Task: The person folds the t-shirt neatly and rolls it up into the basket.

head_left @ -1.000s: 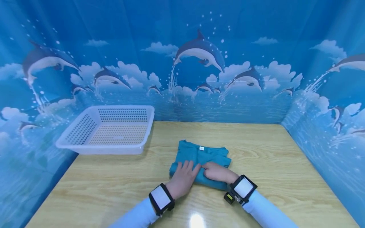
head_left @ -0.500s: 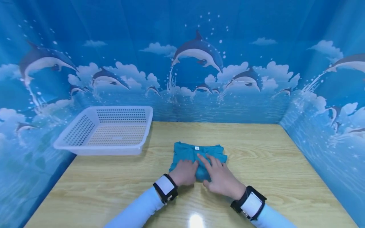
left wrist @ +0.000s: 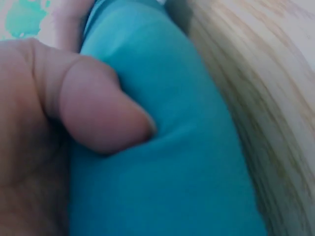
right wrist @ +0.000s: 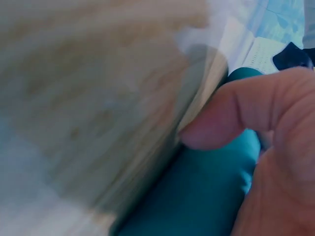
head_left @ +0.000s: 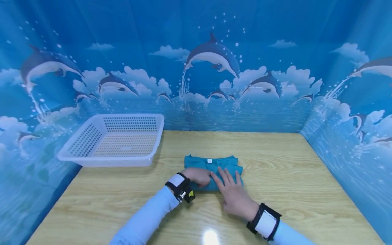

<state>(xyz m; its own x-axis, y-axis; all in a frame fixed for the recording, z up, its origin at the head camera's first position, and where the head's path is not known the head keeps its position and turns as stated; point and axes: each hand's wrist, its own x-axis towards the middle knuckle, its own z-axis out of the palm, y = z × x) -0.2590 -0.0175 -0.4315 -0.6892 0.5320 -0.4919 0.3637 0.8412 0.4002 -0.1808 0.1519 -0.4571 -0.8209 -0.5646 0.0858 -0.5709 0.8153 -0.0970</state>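
A teal shirt (head_left: 215, 165) with a small white neck label lies on the table, its neckline at the far side and its near part rolled into a thick bundle. My left hand (head_left: 199, 175) grips the left part of the roll with curled fingers. In the left wrist view the thumb (left wrist: 106, 110) digs into the cloth (left wrist: 172, 187). Across the roll's right part, my right hand (head_left: 237, 198) rests with spread, straight fingers. Its thumb (right wrist: 211, 130) lies along the near edge of the teal roll (right wrist: 192, 196) in the right wrist view.
A white perforated plastic basket (head_left: 147, 160) stands at the back left of the wood-grain table (head_left: 291, 177). A blue dolphin-print curtain (head_left: 196, 112) closes off the back and both sides. Black wrist straps (head_left: 264, 222) sit on both wrists.
The near edge of the shirt has rolled away from me, leaving the bundle shorter. My left hand has gone from flat to curled, while the right has opened out from curled to spread.
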